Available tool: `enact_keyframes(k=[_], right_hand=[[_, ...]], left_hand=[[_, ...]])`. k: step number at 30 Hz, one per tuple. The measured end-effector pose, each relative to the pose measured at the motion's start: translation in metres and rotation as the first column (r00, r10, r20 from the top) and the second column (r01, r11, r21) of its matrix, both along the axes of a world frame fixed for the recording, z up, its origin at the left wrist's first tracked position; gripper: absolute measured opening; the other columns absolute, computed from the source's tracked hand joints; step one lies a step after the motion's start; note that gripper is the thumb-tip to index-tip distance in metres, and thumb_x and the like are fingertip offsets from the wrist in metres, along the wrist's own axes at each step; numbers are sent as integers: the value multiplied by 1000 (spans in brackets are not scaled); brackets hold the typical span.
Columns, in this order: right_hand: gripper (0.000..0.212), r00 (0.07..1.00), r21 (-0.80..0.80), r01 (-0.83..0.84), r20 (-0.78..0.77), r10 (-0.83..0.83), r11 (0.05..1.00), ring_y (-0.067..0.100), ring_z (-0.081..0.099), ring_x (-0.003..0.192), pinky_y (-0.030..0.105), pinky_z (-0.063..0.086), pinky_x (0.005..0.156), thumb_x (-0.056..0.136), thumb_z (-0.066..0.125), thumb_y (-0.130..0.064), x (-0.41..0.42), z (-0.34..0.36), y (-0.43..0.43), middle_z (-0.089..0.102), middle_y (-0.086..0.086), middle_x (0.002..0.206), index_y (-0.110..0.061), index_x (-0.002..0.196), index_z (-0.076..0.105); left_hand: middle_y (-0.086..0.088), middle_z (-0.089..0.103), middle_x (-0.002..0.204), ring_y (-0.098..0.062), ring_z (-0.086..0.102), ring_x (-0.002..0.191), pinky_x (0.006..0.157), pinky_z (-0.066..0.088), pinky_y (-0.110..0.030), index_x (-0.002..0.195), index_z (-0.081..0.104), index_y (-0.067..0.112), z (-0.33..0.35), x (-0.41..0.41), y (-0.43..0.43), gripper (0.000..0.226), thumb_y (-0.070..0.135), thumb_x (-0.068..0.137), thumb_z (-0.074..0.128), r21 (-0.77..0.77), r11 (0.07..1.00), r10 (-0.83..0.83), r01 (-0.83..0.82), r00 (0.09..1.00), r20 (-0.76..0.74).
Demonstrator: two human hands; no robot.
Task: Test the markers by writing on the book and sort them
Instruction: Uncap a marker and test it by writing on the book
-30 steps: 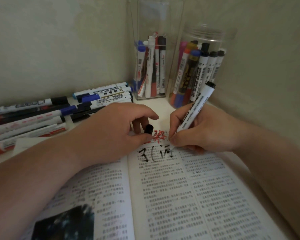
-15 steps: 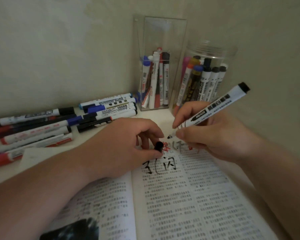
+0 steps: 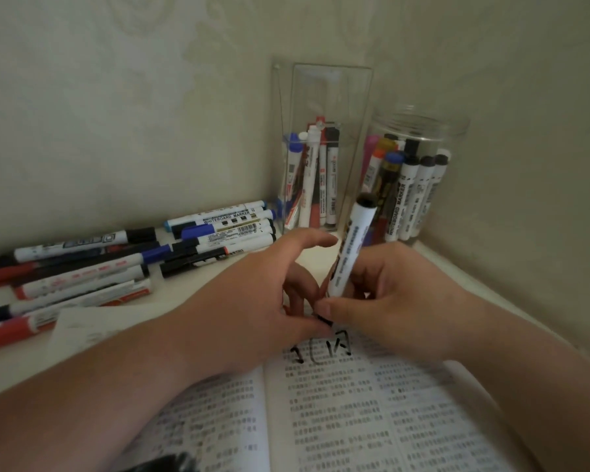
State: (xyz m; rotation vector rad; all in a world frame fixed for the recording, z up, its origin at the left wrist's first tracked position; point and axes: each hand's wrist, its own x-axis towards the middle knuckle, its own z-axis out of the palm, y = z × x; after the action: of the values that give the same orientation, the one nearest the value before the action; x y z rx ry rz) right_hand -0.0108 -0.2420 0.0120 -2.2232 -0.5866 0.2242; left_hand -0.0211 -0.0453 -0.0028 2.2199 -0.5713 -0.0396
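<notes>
An open printed book [image 3: 355, 413] lies in front of me with black handwritten marks [image 3: 324, 350] near the top of its right page. My right hand [image 3: 389, 301] grips a white whiteboard marker [image 3: 349, 250] that stands nearly upright, tip down. My left hand [image 3: 252, 301] pinches the marker's black cap [image 3: 324, 320] at the marker's lower end, thumb and fingers meeting my right thumb there. Whether the cap is fully seated is hidden by the fingers.
Loose markers [image 3: 123, 260] with black, blue and red caps lie in a pile on the table to the left. A tall clear rectangular holder [image 3: 321, 97] and a round clear jar [image 3: 423, 127], both holding markers, stand in the wall corner behind the book.
My right hand stopped writing, lifted the marker off the page, then turned it upright. My left hand brought the black cap to the marker's tip. The camera view shifted down.
</notes>
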Motion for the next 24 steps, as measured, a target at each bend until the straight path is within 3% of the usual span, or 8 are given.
enact_keyframes(k=[5,7,12,16,17,19,22,24], right_hand=[[18,1000,-135,22,9,-21,991,26,66,72,49,57,71,89,74,-32,-3,1,5,72,6,78,-15,87,72],[21,1000,-168,26,13,-25,985,24,64,68,49,56,69,88,74,-36,-2,0,7,70,6,78,-15,86,70],[19,999,-143,42,-12,-44,989,4,53,58,32,48,59,90,74,-39,-7,6,4,70,4,79,-20,86,72],[11,996,38,87,-35,-85,996,-1,66,78,25,54,72,98,62,-40,-5,11,2,71,-15,91,-32,93,67],[11,995,86,102,-14,-101,991,1,66,83,27,55,77,100,58,-40,-3,11,1,71,-15,94,-33,96,64],[13,992,123,115,33,-119,986,6,65,77,32,56,71,101,55,-42,1,11,-1,70,-8,91,-31,95,59],[6,993,158,109,22,-114,981,12,54,58,28,48,58,101,56,-41,1,10,-1,62,5,71,-35,101,53],[23,994,172,106,-5,-107,979,5,47,53,20,40,55,100,59,-38,0,9,-2,54,0,58,-47,118,48]], left_hand=[[25,71,88,0,65,77,67,47,-14,124,23,75,-2,2,1,94,37,70,90,-9,1000,16,-17,999,-37],[23,71,89,-3,65,77,68,50,-17,128,28,69,-2,2,1,89,36,72,88,4,1000,6,-5,999,-50],[29,66,103,2,62,90,75,51,-18,127,40,59,10,2,11,68,39,78,83,105,994,-31,34,999,-34],[24,69,95,-1,64,82,71,50,-22,111,60,42,38,22,22,36,22,85,76,-45,981,191,-187,972,139],[22,69,90,-2,64,79,69,47,-20,106,63,37,49,29,21,29,22,86,75,-104,961,272,-256,941,199],[18,67,90,-2,63,80,67,44,-16,105,61,32,73,45,16,23,28,87,74,-169,924,381,-343,869,315],[16,57,113,-2,58,94,74,42,-16,127,51,29,108,73,12,47,40,88,73,-166,901,433,-401,810,396],[6,51,131,-10,54,112,89,46,-25,142,43,24,126,93,13,71,48,84,75,-123,901,427,-416,798,425]])
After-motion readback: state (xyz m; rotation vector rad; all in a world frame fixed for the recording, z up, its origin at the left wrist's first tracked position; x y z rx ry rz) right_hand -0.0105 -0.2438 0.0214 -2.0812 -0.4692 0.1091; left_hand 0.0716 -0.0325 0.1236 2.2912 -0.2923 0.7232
